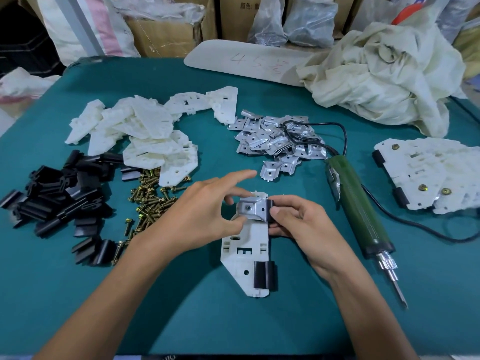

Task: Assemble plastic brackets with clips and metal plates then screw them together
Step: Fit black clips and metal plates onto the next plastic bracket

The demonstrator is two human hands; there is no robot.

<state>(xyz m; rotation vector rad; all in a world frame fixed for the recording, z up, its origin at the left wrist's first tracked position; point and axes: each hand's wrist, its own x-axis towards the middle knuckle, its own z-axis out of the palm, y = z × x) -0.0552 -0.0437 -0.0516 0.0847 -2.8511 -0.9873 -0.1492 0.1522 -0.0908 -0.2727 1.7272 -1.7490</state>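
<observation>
A white plastic bracket (pixel 244 258) lies in front of me on the green table. One black clip (pixel 263 275) sits on its near right edge, and a second black clip (pixel 270 209) sits at its far right. A bent metal plate (pixel 250 209) rests on the bracket's far end. My left hand (pixel 205 216) pinches that plate with thumb and a finger, its index finger raised. My right hand (pixel 293 222) grips the bracket's right edge at the far clip.
Loose white brackets (pixel 140 133), black clips (pixel 52 201), brass screws (pixel 150 196) and metal plates (pixel 275 141) lie in piles to the left and beyond. A green electric screwdriver (pixel 361 209) with its cord lies right. Finished brackets (pixel 428 175) are stacked far right, near a crumpled cloth (pixel 384 74).
</observation>
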